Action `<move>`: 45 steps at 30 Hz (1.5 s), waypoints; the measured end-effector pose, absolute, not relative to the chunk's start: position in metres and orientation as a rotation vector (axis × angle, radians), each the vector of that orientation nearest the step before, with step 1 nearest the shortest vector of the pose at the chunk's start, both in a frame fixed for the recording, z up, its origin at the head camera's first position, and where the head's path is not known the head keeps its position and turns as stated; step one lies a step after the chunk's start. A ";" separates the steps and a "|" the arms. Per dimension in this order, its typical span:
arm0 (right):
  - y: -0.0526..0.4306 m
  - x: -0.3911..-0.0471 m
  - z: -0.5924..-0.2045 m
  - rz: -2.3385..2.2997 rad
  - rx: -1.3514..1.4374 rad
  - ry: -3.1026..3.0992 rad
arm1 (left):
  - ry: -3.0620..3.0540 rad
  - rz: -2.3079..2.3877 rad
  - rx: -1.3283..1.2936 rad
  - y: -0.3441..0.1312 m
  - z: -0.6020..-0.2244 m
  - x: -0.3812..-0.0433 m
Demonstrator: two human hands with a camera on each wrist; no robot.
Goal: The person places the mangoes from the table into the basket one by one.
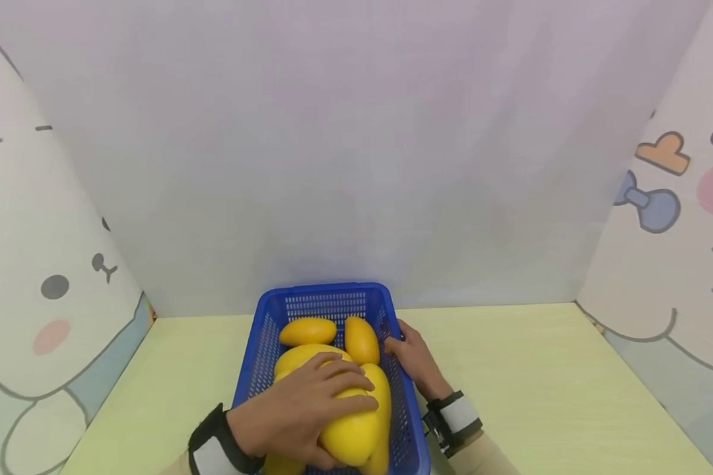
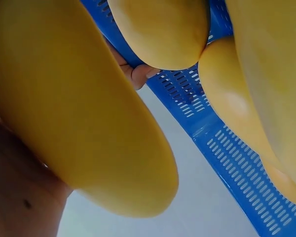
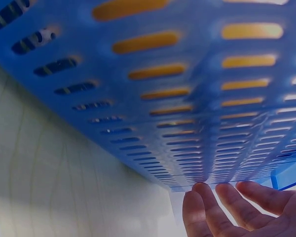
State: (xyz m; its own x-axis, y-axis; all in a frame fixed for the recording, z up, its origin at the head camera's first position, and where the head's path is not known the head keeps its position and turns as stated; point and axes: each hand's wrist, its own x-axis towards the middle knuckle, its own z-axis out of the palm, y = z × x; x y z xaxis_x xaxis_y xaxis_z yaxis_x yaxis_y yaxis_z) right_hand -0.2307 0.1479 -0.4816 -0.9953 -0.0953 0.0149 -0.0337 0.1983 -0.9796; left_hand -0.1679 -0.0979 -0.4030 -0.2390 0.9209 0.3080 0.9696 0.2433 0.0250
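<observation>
A blue plastic basket (image 1: 327, 287) with slotted walls holds several yellow mangoes. My left hand (image 1: 309, 406) is over the near half of it, fingers curved across the top of a large mango (image 1: 352, 435) with the thumb underneath. In the left wrist view this held mango (image 2: 103, 133) hangs close to the camera. On the basket's right side my right hand (image 1: 418, 359) grips the rim, thumb inside and fingers outside. The right wrist view shows those fingers (image 3: 237, 202) against the slotted outer wall. Two smaller mangoes, one lengthwise (image 1: 361, 340) and one crosswise (image 1: 307, 331), lie at the far end.
Beneath the basket is a pale yellow-green table (image 1: 511, 376). A plain whitish wall (image 1: 356, 165) rises behind it, with cartoon-printed panels at the left (image 1: 53, 251) and right (image 1: 659, 264). Both wrists wear black straps.
</observation>
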 end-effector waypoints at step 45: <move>0.148 -0.232 -0.482 -1.970 -0.117 2.366 | -2.435 -0.057 -1.893 -0.109 -0.402 -0.155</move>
